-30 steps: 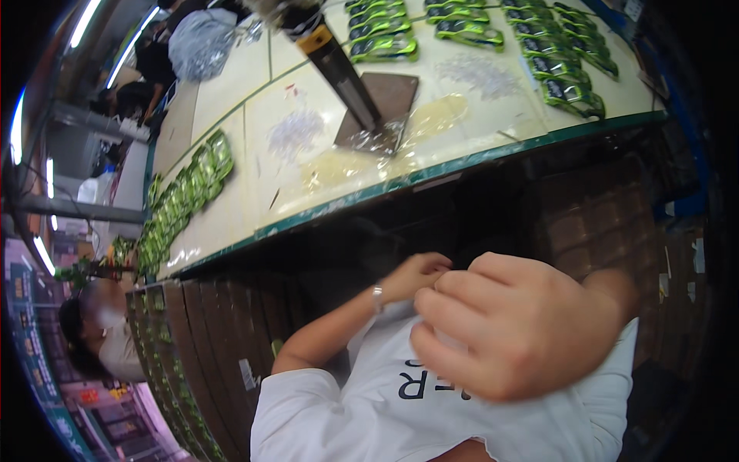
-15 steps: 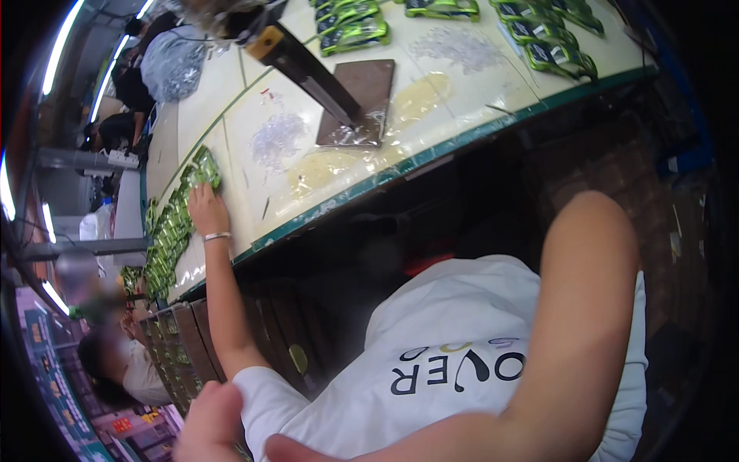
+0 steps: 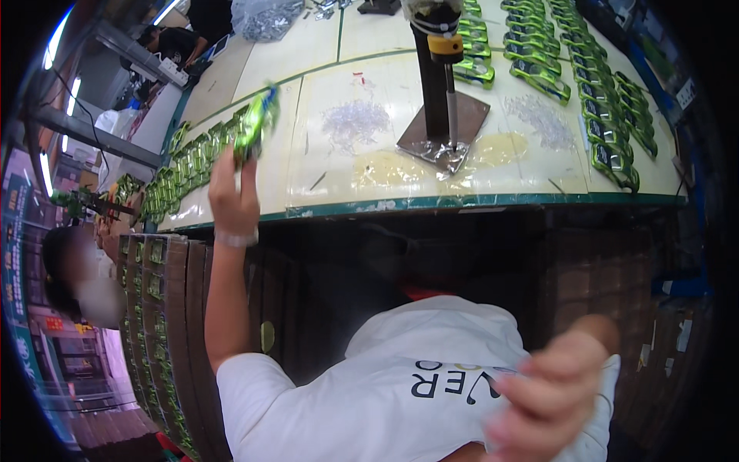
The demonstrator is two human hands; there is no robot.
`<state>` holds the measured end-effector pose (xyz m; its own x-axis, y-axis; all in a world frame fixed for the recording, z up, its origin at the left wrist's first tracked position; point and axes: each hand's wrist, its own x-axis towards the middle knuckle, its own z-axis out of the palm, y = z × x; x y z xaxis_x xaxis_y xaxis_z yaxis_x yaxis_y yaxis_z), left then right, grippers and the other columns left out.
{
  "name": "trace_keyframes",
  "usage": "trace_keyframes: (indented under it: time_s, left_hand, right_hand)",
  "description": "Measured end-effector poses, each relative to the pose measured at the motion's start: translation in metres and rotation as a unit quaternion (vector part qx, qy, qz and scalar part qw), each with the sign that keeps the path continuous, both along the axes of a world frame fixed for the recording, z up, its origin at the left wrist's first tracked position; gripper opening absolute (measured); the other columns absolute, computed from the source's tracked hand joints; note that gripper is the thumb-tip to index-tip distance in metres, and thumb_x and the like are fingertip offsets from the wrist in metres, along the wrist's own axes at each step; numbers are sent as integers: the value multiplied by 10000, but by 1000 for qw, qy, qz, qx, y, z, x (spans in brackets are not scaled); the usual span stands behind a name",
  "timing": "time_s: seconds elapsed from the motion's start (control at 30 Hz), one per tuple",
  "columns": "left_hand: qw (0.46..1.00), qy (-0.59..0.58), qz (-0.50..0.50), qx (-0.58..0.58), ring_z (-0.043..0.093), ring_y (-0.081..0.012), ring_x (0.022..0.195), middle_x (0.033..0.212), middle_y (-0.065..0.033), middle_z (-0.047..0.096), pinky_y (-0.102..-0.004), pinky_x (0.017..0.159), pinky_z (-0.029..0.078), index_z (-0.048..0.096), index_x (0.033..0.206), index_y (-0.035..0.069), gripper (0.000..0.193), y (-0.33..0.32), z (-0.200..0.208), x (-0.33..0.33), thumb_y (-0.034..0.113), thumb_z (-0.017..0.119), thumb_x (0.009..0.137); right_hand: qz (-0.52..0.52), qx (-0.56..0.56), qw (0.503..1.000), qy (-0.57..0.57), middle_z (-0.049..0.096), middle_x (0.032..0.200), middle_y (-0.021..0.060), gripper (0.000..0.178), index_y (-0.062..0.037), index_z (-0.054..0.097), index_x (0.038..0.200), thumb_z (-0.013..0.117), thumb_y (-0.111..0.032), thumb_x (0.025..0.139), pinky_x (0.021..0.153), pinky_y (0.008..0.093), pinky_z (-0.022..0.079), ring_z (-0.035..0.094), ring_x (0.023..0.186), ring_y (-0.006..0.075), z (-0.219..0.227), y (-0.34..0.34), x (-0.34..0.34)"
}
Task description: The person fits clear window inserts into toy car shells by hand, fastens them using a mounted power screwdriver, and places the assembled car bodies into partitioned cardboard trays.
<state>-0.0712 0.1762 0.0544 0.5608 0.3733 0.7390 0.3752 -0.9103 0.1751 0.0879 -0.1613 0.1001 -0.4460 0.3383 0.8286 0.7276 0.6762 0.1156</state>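
My left hand (image 3: 235,196), a bracelet at its wrist, is closed on the lower end of a glossy green toy car body (image 3: 257,123). The toy is raised, tilted and smeared by motion, in front of a row of similar green car bodies (image 3: 202,158) along the table's left side. My right hand (image 3: 550,389) is in front of my white shirt at the lower right. Motion blurs its fingers, so their grip does not show clearly.
A tool stand (image 3: 436,85) with a yellow collar and upright rod rises from a brown plate (image 3: 469,115). Small clear pieces lie in piles (image 3: 356,123) beside it. More green car bodies line the right (image 3: 608,146). Stacked trays (image 3: 173,308) and a person (image 3: 85,277) are at left.
My left hand has lifted a green toy car body from the left row. My right hand has swung from the lower left to the lower right. The whole view has turned.
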Motion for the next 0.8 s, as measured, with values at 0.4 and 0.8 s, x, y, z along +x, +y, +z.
trace_keyframes:
  time_s: [0.4, 0.8]
  left_hand:
    - [756, 187, -235, -581, 533, -108, 726, 800, -61, 579, -229, 651, 422, 556, 889, -36, 177, -83, -22, -3, 117, 510, 814]
    - [936, 118, -50, -327, 509, -119, 558, 610, -69, 556, -242, 534, 415, 585, 754, -36, 126, 35, -89, 69, 78, 592, 701]
  right_hand:
    - [-140, -370, 851, 345, 510, 1020, 170, 676, -66, 395, 1167, 689, -169, 568, 737, 329, 443, 538, 899, 288, -119, 95, -34]
    - [-230, -467, 689, 504, 536, 1003, 156, 654, -62, 401, 1162, 703, -145, 588, 771, 315, 454, 559, 906, 273, -162, 29, -32]
